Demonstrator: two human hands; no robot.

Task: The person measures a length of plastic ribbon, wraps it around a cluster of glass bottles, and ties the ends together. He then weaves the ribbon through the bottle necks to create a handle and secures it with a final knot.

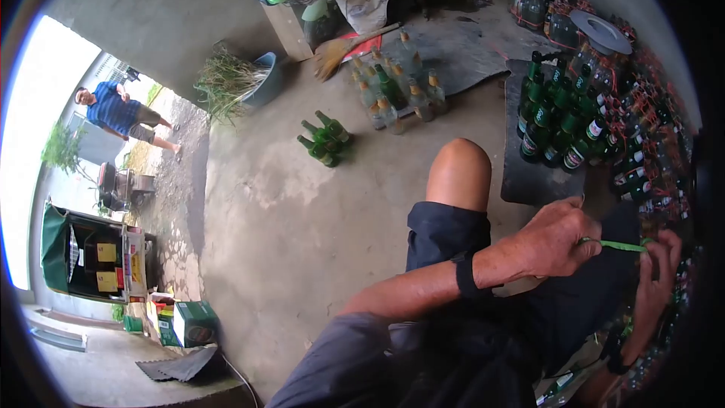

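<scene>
My left hand (557,240), wearing a dark wristband, is closed in a fist around a bright green plastic strip (623,245). The strip stretches taut to my right hand (658,266), whose fingers pinch its other end near the right edge of the view. Both hands are over my dark-clothed leg, beside tied bundles of bottles (655,136). Past my left hand, green bottles (555,125) stand close together on a dark mat (521,185). What lies beneath my right hand is mostly hidden in shadow.
Clear bottles (419,98) with one green among them and several green bottles (326,138) stand on the concrete floor. A broom (332,57) and a blue-grey tub of stalks (263,83) are behind. Outside are a person (117,109) and a loaded cart (134,257).
</scene>
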